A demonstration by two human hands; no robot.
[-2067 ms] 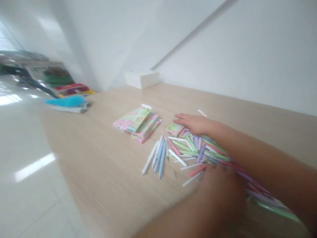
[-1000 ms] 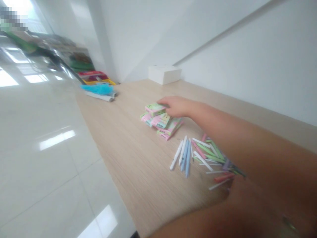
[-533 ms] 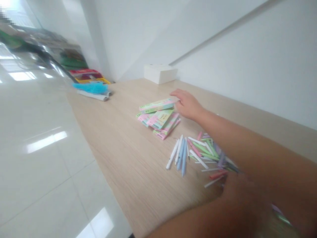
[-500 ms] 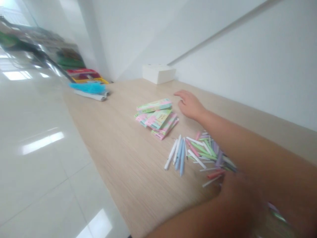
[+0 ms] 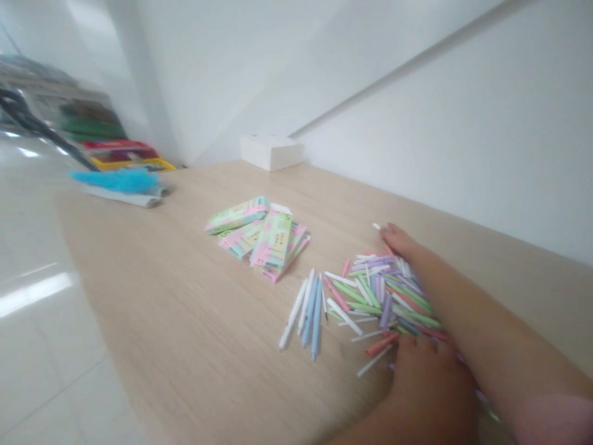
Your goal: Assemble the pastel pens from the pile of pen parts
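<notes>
Out at the far edge of a loose pile of coloured pens (image 5: 386, 303), my right hand (image 5: 401, 241) has its fingers down on the pens, apart as far as they show. By its fingertips, the end of a white pen (image 5: 376, 226) sticks out. My left hand (image 5: 428, 371) rests on the near side of the pile, fingers spread over it, palm hidden. Left of the pile lie several white and blue pens (image 5: 306, 315) side by side. Farther left, pink and green paper boxes (image 5: 273, 241) form an uneven stack, with one box (image 5: 237, 214) slanted on its left side.
The wooden table (image 5: 194, 334) meets a white wall behind, where a white box (image 5: 271, 153) stands. Blue mesh material (image 5: 118, 179) lies over a grey roll at the table's far left corner. Beyond are red and yellow containers (image 5: 125, 154). Tiled floor borders the left edge.
My right hand carried a box from the pile to the stack, let it go there, then moved back right to the pens. My left hand stayed by the pile. The view has shifted.
</notes>
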